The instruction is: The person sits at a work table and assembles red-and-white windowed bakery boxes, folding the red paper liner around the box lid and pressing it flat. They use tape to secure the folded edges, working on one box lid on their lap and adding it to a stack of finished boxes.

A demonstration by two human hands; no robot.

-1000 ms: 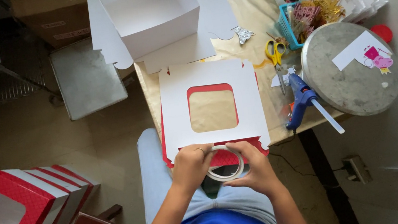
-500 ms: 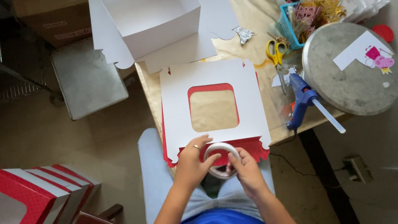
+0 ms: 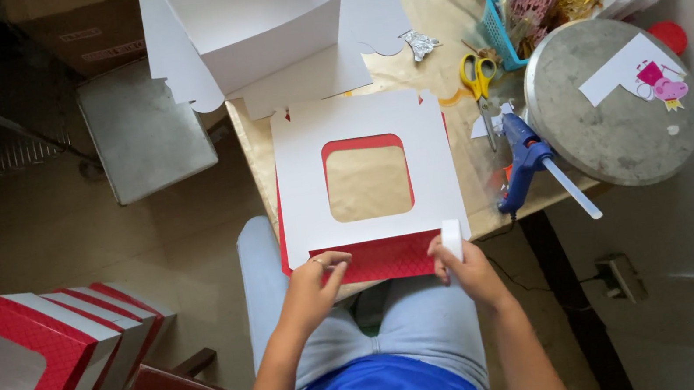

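Tape roll (image 3: pixel 452 238) is pinched on edge in the right hand (image 3: pixel 462 271), at the flat box blank's (image 3: pixel 367 179) near right corner on the table (image 3: pixel 259 157); its hole axis runs left-right. Left hand (image 3: pixel 314 283) fingertips pinch the red flap (image 3: pixel 377 259). Tape could wrinkle or stick askew if the blank slides.

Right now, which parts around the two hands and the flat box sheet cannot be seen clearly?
- Head view: the roll of tape stands edge-on in the right hand, so its hole and loose end are hidden.
- The left hand covers part of the red flap; whether tape lies there is unclear.
- The white windowed sheet hides most of the red card beneath.
- The red boxes are cut off by the left edge.
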